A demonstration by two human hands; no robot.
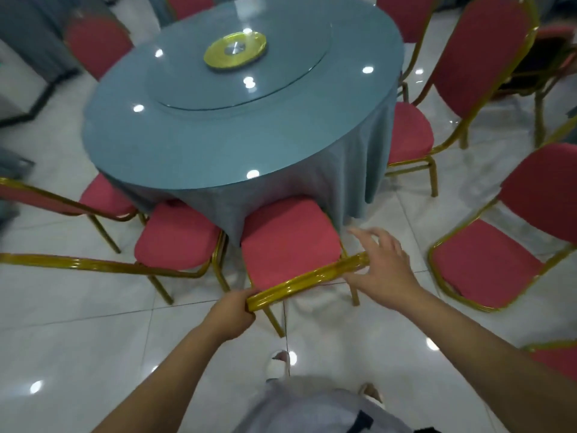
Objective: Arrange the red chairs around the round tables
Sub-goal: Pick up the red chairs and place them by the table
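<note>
Head view, looking down.

Red chair [290, 245] stands on the near side of the round table [218, 151]. Its seat front is tucked against the hanging blue-grey tablecloth [352, 176], its back toward me. The gold back rail [312, 275] is the part in hand.

- Left hand [232, 317]: fingers wrapped round the rail's left end, firm hold.
- Right hand [384, 267]: fingers spread and straight, clasping nothing. Thumb side lies at the rail's right end; touching or just off it, cannot tell.

Key geometry: the rail's long axis runs aslant. Its left end is farther from the table, its right end closer in, so the chair sits skewed to the table edge. The chair lies straight ahead of both hands, with the table beyond it. Only the left hand has control.

Judgement: squaring up calls for the right hand to close on its end, then the left end swings tableward.

Outward:
- Second red chair [178, 235] just beside mine at the table's near-left, seat at the cloth.
- Third chair [409, 132] at the table's right edge, seat touching the cloth.
- Loose chair [487, 264] well apart from the table on its right, likely not yet placed.
- Glass turntable [281, 82] with gold hub [235, 50] at the table's centre.
</note>
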